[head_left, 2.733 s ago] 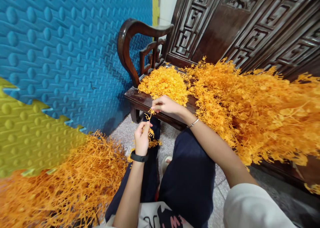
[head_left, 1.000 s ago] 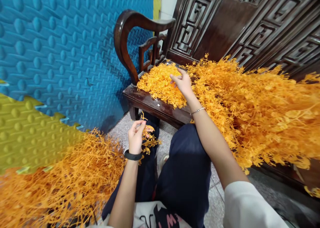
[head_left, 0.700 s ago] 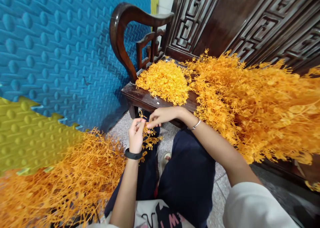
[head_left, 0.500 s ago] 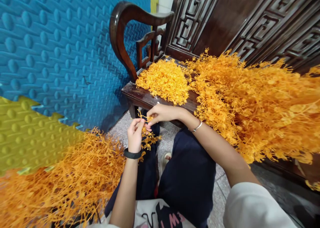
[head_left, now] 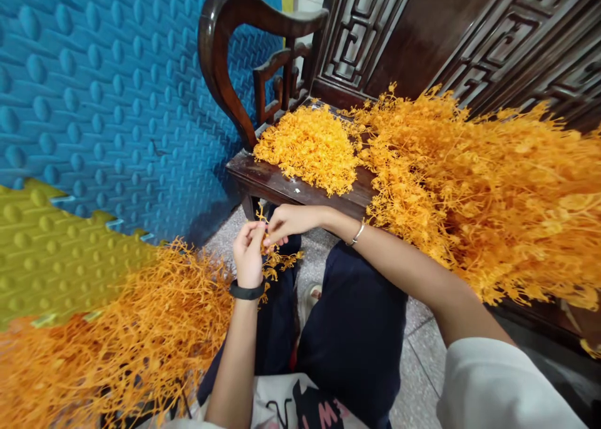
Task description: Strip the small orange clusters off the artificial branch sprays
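Observation:
Above my knees, my left hand (head_left: 248, 250) pinches an orange plastic-looking sprig (head_left: 282, 261), whose branches hang below my fingers and poke up above them. My right hand (head_left: 287, 222) meets it from the right, fingertips closed at the same sprig; the exact spot they grip is partly hidden. Just beyond the hands, a heap of small yellow-orange floret pieces (head_left: 310, 147) lies on the dark wooden bench seat (head_left: 282, 181). To its right spreads a big pile of orange branched sprigs (head_left: 493, 197).
Thin, mostly bare orange stems (head_left: 159, 329) are heaped at my lower left. A curved wooden armrest (head_left: 211, 59) rises at the bench's left end. Blue foam matting (head_left: 94, 103) and yellow foam matting (head_left: 56, 253) stand along the left. Speckled tiles (head_left: 417, 366) cover the floor.
My right hand has shifted left, closer to my left hand, and its fingers now close at the sprig near the left fingertips. The view has tilted slightly.

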